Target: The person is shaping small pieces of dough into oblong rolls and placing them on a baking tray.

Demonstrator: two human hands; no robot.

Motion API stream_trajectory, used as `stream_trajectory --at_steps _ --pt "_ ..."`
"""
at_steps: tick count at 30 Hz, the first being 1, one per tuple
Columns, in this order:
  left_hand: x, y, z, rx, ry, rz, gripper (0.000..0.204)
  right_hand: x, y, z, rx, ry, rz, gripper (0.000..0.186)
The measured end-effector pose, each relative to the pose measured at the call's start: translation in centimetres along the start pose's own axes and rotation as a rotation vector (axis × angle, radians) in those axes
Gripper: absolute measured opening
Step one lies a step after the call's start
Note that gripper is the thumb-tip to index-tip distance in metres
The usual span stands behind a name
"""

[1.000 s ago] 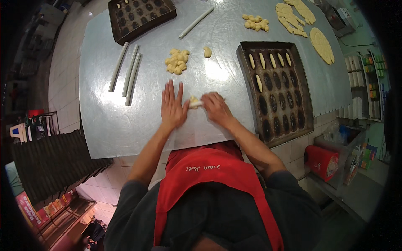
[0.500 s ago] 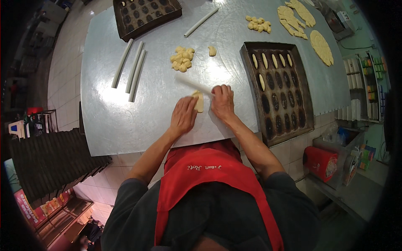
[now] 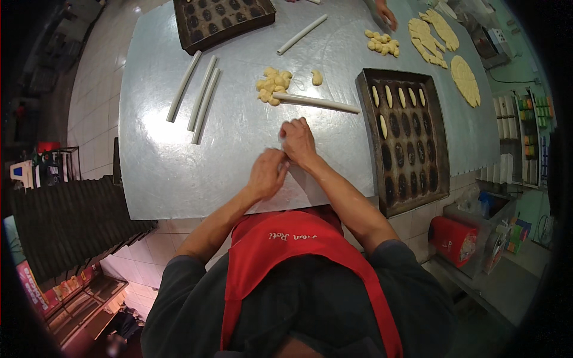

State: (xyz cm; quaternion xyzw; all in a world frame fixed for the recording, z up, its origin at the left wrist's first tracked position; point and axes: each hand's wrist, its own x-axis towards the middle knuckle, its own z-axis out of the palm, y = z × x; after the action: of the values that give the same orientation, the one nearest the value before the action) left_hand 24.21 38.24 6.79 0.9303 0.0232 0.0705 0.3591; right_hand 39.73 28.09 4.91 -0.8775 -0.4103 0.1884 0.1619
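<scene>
My left hand (image 3: 268, 173) and my right hand (image 3: 298, 143) meet low over the near middle of the metal table, fingers curled in and touching near the thumbs. Whatever lies under or between them is hidden; the flattened piece of dough seen earlier does not show. Beyond my fingers a pale rolling pin (image 3: 319, 104) lies slantwise, its left end against a cluster of small dough pieces (image 3: 272, 83). One single dough lump (image 3: 317, 77) sits just past the pin. To the right stands a dark baking tray (image 3: 418, 170) with oval hollows, several holding slim rolled dough pieces (image 3: 402, 97).
Several pale rods (image 3: 203, 98) lie at the left, another rod (image 3: 302, 34) farther back. A second dark tray (image 3: 230, 30) stands at the far left. At the far right are flat dough sheets (image 3: 465, 80), a dough cluster (image 3: 382, 43) and another person's hand (image 3: 386, 15).
My right hand has let go of the rolling pin, which now rests on the table, and has moved left to my left hand. The flattened dough is now out of sight. Another person's hand has appeared.
</scene>
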Motion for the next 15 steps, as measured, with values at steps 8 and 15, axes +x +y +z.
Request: stream_trajectory --at_steps 8,15 --pt "6.1 -15.5 -8.7 0.262 0.308 -0.225 0.024 -7.7 -5.1 2.8 -0.078 0.057 -0.084 0.089" --pt "22.4 -15.3 -5.1 0.181 0.195 -0.067 0.031 -0.3 -2.9 1.9 0.002 0.258 -0.051 0.065"
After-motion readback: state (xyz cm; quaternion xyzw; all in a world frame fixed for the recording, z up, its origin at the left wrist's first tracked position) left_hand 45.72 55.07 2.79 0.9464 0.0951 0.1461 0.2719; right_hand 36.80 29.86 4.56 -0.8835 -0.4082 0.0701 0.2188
